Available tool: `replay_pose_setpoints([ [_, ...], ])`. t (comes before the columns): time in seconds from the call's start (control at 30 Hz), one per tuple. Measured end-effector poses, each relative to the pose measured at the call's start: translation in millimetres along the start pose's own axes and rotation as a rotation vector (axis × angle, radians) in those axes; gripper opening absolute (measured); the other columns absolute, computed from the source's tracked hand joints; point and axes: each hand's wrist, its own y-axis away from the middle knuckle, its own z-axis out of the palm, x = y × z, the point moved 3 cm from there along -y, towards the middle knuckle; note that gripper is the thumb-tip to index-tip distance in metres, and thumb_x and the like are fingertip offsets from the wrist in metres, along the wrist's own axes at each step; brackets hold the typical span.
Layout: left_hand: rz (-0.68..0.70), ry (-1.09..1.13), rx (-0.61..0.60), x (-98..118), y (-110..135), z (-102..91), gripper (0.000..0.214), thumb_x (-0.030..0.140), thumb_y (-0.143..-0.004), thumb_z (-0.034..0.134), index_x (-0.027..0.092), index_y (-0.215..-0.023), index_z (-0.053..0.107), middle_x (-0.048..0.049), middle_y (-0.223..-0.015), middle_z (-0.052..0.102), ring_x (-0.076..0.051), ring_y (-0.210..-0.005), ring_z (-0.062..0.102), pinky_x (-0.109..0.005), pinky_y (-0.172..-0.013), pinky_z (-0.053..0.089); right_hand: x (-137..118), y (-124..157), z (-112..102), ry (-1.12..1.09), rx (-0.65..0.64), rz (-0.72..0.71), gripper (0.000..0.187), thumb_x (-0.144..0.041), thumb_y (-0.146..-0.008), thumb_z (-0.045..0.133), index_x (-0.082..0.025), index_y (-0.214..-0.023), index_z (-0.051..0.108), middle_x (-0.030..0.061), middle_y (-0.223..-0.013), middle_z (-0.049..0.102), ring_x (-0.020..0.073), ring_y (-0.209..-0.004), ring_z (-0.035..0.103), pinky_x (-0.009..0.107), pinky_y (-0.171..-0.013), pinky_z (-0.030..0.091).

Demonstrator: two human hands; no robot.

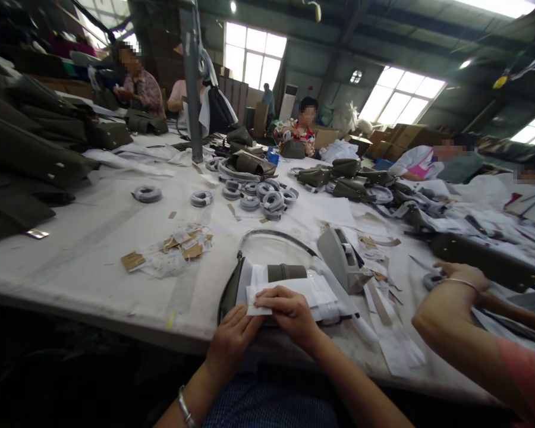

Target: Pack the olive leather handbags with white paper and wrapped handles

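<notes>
A dark olive handbag [232,291] lies at the table's front edge, its strap [276,233] looping out behind it. White wrapping paper [301,292] covers much of the bag, and part of the olive body shows between the sheets. My right hand [289,312] lies over the paper, fingertips closed on its left end. To the left of it, my left hand [237,328] rests against the bag's near side with fingers stretched out; its thumb is hidden. Clear plastic wrap shows at the bag's right end.
A grey tape dispenser [342,258] stands right behind the bag. Tags [187,244] lie left, coiled grey straps [271,201] farther back. Olive bags [31,137] pile up at far left. A co-worker's arm [455,303] reaches in from the right; other people work around the table [93,238].
</notes>
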Motion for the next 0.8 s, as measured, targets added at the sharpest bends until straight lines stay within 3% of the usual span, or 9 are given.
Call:
replay_pose_setpoints([
  [0.17, -0.021, 0.041, 0.033, -5, 3, 2.4, 0.025, 0.024, -0.101, 0.044, 0.015, -0.111, 0.065, -0.0098, -0.104, 0.073, -0.021, -0.102, 0.068, -0.037, -0.094, 0.056, -5, 9, 0, -0.046, -0.057, -0.044, 0.029, -0.014, -0.093, 0.059, -0.029, -0.112, 0.075, 0.0057, -0.100, 0.073, 0.0191, -0.102, 0.069, 0.033, -0.093, 0.057],
  [0.37, -0.119, 0.080, 0.028, -6, 7, 4.6, 0.026, 0.023, -0.101, 0.044, 0.016, -0.120, 0.059, -0.0104, -0.115, 0.069, -0.021, -0.110, 0.065, -0.036, -0.095, 0.056, -11, 19, -4, -0.026, -0.072, -0.080, 0.030, -0.015, -0.096, 0.055, -0.029, -0.116, 0.073, 0.0067, -0.104, 0.072, 0.0203, -0.108, 0.067, 0.036, -0.098, 0.055],
  [0.5, -0.183, 0.100, 0.045, -7, 8, 3.8, 0.033, 0.011, -0.099, 0.043, 0.015, -0.129, 0.055, -0.0130, -0.130, 0.062, -0.020, -0.121, 0.059, -0.033, -0.098, 0.055, -11, 23, 0, 0.050, -0.122, -0.178, 0.031, -0.012, -0.097, 0.051, -0.025, -0.118, 0.071, 0.0086, -0.102, 0.072, 0.0196, -0.108, 0.066, 0.038, -0.099, 0.054],
  [0.63, -0.115, 0.110, -0.011, -7, 6, 2.9, 0.041, 0.014, -0.098, 0.049, 0.017, -0.139, 0.050, -0.0101, -0.137, 0.060, -0.022, -0.129, 0.053, -0.037, -0.106, 0.050, -17, 31, 1, 0.151, -0.148, -0.310, 0.023, -0.017, -0.097, 0.055, -0.020, -0.114, 0.070, 0.0090, -0.101, 0.074, 0.0199, -0.106, 0.068, 0.041, -0.103, 0.051],
  [0.73, -0.077, 0.084, -0.033, -6, 5, 2.0, 0.043, 0.013, -0.098, 0.048, 0.017, -0.141, 0.050, -0.0068, -0.135, 0.062, -0.023, -0.132, 0.050, -0.039, -0.108, 0.049, -26, 35, -4, 0.120, -0.196, -0.229, 0.018, -0.029, -0.095, 0.062, -0.018, -0.105, 0.072, 0.0081, -0.094, 0.074, 0.0206, -0.098, 0.070, 0.039, -0.100, 0.054],
  [0.8, -0.069, 0.081, -0.046, -6, 6, 2.3, 0.044, 0.010, -0.098, 0.045, 0.017, -0.142, 0.049, -0.0066, -0.136, 0.061, -0.023, -0.135, 0.048, -0.040, -0.108, 0.049, -30, 34, -11, 0.124, -0.100, -0.145, 0.019, -0.031, -0.096, 0.059, -0.019, -0.100, 0.073, 0.0077, -0.093, 0.074, 0.0199, -0.096, 0.070, 0.035, -0.093, 0.057],
])
